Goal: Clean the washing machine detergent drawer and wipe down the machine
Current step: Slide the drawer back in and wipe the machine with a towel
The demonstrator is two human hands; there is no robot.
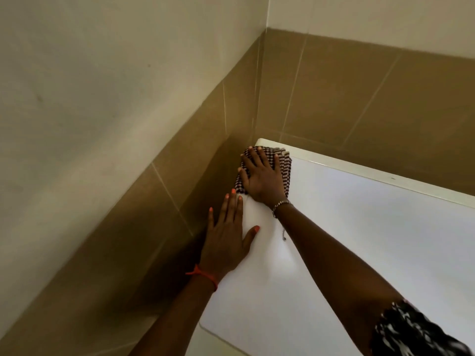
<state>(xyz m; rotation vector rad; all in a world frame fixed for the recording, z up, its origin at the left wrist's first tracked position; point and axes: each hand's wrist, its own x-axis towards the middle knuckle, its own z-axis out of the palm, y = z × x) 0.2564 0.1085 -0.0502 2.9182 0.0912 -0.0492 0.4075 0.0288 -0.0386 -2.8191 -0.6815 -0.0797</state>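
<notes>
The white top of the washing machine (372, 240) fills the lower right of the frame, its far left corner tucked into the angle of the brown tiled wall (359, 98) near the centre. On that corner lies a dark-and-white checked cloth (287, 163), and the right hand (262, 177) presses flat on it, palm down. Its fingers are straight and slightly fanned toward the wall, and the thumb is spread off to the left over the cloth's edge. The right arm reaches in long and nearly straight from the lower right corner, with a patterned black-and-white sleeve (411, 330) at the upper arm and a beaded bracelet (280, 204) at the wrist. The left hand (226, 240) lies just below and to the left of the right one. It rests palm down along the left edge of the machine top, its fingers straight and close together, pointing up the frame, while the thumb is angled out to the right on the white surface. An orange cord bracelet (203, 276) circles the left wrist, and that forearm rises from the bottom centre of the frame.
</notes>
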